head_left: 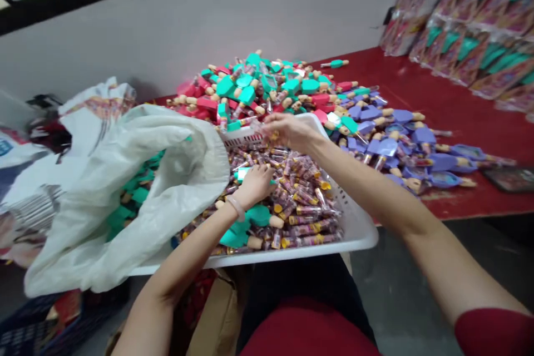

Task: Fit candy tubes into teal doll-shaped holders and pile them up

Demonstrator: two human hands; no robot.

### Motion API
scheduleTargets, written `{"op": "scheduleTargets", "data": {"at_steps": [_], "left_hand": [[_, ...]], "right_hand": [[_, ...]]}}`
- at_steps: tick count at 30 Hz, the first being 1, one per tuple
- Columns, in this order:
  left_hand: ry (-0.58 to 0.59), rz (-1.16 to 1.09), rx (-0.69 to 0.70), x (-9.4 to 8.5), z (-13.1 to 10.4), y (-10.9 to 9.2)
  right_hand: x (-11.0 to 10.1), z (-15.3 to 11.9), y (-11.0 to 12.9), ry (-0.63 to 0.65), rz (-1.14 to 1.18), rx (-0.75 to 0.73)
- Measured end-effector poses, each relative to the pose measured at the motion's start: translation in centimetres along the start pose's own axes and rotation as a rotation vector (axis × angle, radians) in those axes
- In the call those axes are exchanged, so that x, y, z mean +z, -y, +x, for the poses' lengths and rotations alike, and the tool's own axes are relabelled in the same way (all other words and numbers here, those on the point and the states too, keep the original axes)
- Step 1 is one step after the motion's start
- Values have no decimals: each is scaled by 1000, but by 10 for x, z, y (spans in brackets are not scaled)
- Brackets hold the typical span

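Observation:
A white plastic basket (pixel 361 236) holds many small clear-wrapped tubes (pixel 306 225) with yellow ends. My left hand (pixel 256 182) is low over these tubes, fingers curled on a teal plastic piece (pixel 242 174) that shows on both sides of them. Closer to me, more teal pieces with beige stubs (pixel 259 215) lie on top of the tubes. My right hand (pixel 286 130) is by the basket's far rim, fingers pinched together. Something small and clear seems to be at its fingertips, but blur hides what it is.
A whitish sack (pixel 175 122) with teal pieces inside lies over the basket's left side. Behind, a heap of teal and red pieces (pixel 246 86) and purple pieces (pixel 387 144) covers part of the red table (pixel 417 89). Packaged goods (pixel 479 39) stand at right; a phone-like dark slab (pixel 511 179) lies near the edge.

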State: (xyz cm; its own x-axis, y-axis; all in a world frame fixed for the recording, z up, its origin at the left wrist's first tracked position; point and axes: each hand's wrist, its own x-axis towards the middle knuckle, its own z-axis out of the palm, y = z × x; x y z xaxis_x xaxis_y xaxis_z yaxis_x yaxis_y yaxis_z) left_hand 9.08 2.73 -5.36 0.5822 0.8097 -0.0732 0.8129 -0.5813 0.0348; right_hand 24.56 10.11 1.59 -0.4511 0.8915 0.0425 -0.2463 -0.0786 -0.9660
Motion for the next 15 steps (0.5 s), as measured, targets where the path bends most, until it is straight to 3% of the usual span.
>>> {"op": "scheduleTargets", "data": {"at_steps": [2, 4, 7, 9, 12, 15], "left_hand": [[49, 82, -40, 12, -2, 18], [26, 99, -55, 19, -7, 26], [33, -86, -72, 12, -16, 38], [34, -405, -130, -2, -24, 52], [-114, -1019, -293, -23, -36, 76], [-148, -1578, -382, -30, -44, 83]], "right_hand": [[-2, 1, -26, 5, 10, 93], [-3, -3, -46, 29, -12, 166], [-2, -13, -59, 124, -102, 248], [1, -18, -58, 139, -151, 264], [10, -18, -55, 86, -157, 274], [14, -11, -60, -8, -4, 306]]}}
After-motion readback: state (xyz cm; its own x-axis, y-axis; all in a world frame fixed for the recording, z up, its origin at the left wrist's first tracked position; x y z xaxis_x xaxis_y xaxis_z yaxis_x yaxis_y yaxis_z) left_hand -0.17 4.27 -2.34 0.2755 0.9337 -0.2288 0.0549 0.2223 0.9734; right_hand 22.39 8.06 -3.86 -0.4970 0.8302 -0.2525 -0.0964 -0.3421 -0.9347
